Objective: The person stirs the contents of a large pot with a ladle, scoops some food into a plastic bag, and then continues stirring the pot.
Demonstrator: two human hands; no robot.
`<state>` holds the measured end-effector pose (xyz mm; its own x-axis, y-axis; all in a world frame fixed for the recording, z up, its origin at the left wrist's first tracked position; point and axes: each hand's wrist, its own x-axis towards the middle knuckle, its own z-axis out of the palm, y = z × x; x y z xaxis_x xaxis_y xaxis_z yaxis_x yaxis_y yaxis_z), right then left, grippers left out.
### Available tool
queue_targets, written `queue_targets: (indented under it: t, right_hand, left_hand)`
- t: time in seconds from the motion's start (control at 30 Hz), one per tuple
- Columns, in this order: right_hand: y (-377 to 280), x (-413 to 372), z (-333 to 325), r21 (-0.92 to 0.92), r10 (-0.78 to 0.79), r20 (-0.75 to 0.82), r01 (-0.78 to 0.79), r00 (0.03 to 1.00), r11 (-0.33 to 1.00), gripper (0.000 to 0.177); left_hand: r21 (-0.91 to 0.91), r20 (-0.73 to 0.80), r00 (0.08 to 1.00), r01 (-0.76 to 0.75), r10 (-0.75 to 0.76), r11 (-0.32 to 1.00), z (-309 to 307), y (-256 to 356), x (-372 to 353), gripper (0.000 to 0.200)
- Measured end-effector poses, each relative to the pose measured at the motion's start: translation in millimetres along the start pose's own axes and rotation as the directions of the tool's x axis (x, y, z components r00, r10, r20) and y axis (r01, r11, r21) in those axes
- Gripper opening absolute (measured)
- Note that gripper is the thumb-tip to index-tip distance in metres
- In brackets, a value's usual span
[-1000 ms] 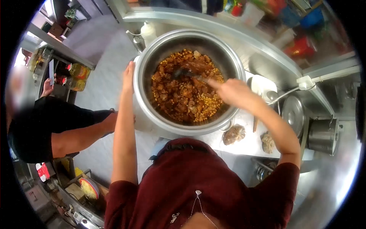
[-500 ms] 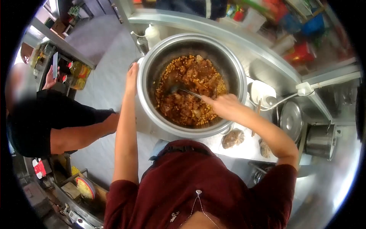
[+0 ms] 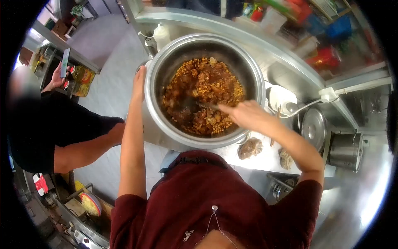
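A large round metal pot (image 3: 152, 89) stands in front of me, holding a brown stew (image 3: 213, 89) with yellow beans or kernels and chunks that look like meat. My right hand (image 3: 246, 115) is closed around the handle of a metal spoon (image 3: 209, 105), whose blurred bowl end is down in the stew. At the pot's left outer side, my left hand (image 3: 139, 83) grips near the rim; its fingertips are partly hidden. To the right of the pot lie a tied bag of brown stuff (image 3: 250, 148) and a pair of chopsticks (image 3: 275, 128).
A white squeeze bottle (image 3: 161, 36) stands behind the pot. On the right are a white container (image 3: 282, 99), a metal lid (image 3: 314, 128) and a steel pot (image 3: 345, 150). At left, another person (image 3: 70, 128) holds a phone (image 3: 65, 63) near oil bottles (image 3: 83, 81).
My right hand has moved the spoon slightly through the stew, and its bowl end is more blurred. The view has shifted a little. The other person's phone is more upright.
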<state>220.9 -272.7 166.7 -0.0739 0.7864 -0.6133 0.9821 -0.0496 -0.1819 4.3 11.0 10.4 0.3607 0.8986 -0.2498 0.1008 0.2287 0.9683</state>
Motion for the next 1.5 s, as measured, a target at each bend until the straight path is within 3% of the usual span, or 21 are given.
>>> queue_targets:
  t: [0.07, 0.13, 0.2, 0.23, 0.37, 0.43, 0.5, 0.57, 0.67, 0.7, 0.83, 0.93, 0.97, 1.07, 1.2, 1.23, 1.33, 1.37, 1.5]
  right_hand:
    - [6.6, 6.9, -12.1, 0.035, 0.042, -0.097, -0.038, 0.994, 0.999, 0.044]
    - [24.4, 16.4, -25.2, -0.134, -0.012, -0.300, -0.030, 0.954, 0.990, 0.049]
    - [35.1, 32.4, -34.3, -0.237, 0.028, -0.374, -0.125, 0.927, 0.963, 0.049]
    - [45.3, 40.2, -28.0, -0.293, -0.010, -0.466, -0.144, 0.885, 0.945, 0.049]
    - [66.4, 35.8, -13.4, -0.144, 0.283, -0.213, -0.316, 0.935, 0.938, 0.049]
    - [74.0, -7.9, -11.2, -0.187, 0.171, -0.363, -0.251, 0.916, 0.950, 0.032]
    - [65.2, -48.0, -30.4, -0.144, 0.312, -0.302, -0.367, 0.901, 0.919, 0.036]
    - [45.9, -88.9, -40.9, -0.252, 0.281, -0.421, -0.409, 0.863, 0.877, 0.042]
    - [39.8, -103.7, -29.1, -0.292, 0.259, -0.303, -0.348, 0.917, 0.891, 0.042]
    - [40.4, -90.6, -13.1, -0.146, 0.315, -0.188, -0.344, 0.930, 0.927, 0.042]
    - [55.2, -67.6, 6.6, -0.232, 0.163, -0.363, -0.258, 0.917, 0.938, 0.042]
    - [48.4, -83.4, -30.7, -0.160, 0.260, -0.237, -0.302, 0.936, 0.940, 0.047]
    - [48.1, -83.0, -28.3, -0.102, 0.190, -0.297, -0.229, 0.936, 0.968, 0.053]
    - [46.5, -46.2, 7.6, -0.268, -0.011, -0.448, -0.123, 0.894, 0.955, 0.049]
    - [44.3, -58.1, -29.3, -0.118, 0.177, -0.228, -0.207, 0.957, 0.971, 0.054]
    - [48.6, -67.2, -31.9, -0.182, 0.091, -0.312, -0.154, 0.946, 0.971, 0.055]
    - [38.0, -41.0, -11.1, -0.149, 0.146, -0.217, -0.180, 0.965, 0.972, 0.051]
    - [38.2, -35.9, -4.2, -0.274, 0.016, -0.372, -0.126, 0.928, 0.953, 0.049]
    - [37.1, -52.0, -40.5, -0.056, 0.190, -0.190, -0.204, 0.963, 0.977, 0.051]
  left_hand:
    - [0.021, 0.013, 1.000, -0.022, 0.022, 1.000, -3.5, -9.2, 7.5, 0.060]
    - [0.024, 0.022, 0.999, -0.033, 0.033, 0.999, -6.5, -13.2, 10.1, 0.061]
    - [0.016, 0.037, 0.999, -0.038, 0.037, 0.999, -6.9, -10.9, 9.5, 0.062]
    - [0.057, 0.041, 0.998, 0.045, -0.047, 0.997, -8.9, -6.3, 8.8, 0.061]
    - [0.039, -0.046, 0.999, -0.012, 0.014, 0.999, 0.8, -3.7, 5.3, 0.057]
    - [0.054, -0.063, 0.998, -0.026, 0.029, 0.998, 1.8, -2.7, 4.5, 0.057]
    - [0.046, -0.060, 0.998, -0.013, 0.016, 0.999, 1.2, -4.0, 3.3, 0.057]
    - [0.035, -0.050, 0.999, 0.008, -0.006, 0.999, 3.3, -3.8, 2.0, 0.057]
    - [0.028, -0.040, 0.999, 0.031, -0.030, 0.999, 6.7, -2.1, 1.5, 0.056]
    - [0.028, -0.040, 0.999, 0.035, -0.034, 0.999, 7.1, -1.8, 1.6, 0.056]
    - [0.036, -0.041, 0.998, 0.039, -0.038, 0.999, 8.0, 1.1, 1.4, 0.056]
    - [0.049, -0.048, 0.998, 0.037, -0.035, 0.998, 5.0, 2.0, 1.2, 0.056]
    - [0.050, -0.051, 0.998, 0.039, -0.037, 0.998, 4.2, 2.1, 1.6, 0.056]
    - [0.047, -0.047, 0.998, 0.043, -0.041, 0.998, 5.2, 3.8, 1.7, 0.056]
    - [0.054, -0.041, 0.998, 0.046, -0.044, 0.998, 3.7, 6.1, 1.1, 0.056]
    - [0.051, -0.036, 0.998, 0.047, -0.045, 0.998, 4.5, 6.3, 1.3, 0.056]
    - [0.045, -0.030, 0.998, 0.058, -0.057, 0.997, 5.6, 6.4, 0.7, 0.056]
    - [0.045, -0.025, 0.998, 0.061, -0.059, 0.997, 7.3, 6.2, 2.1, 0.056]
    - [0.049, -0.024, 0.998, 0.067, -0.065, 0.997, 5.9, 7.3, 3.1, 0.056]
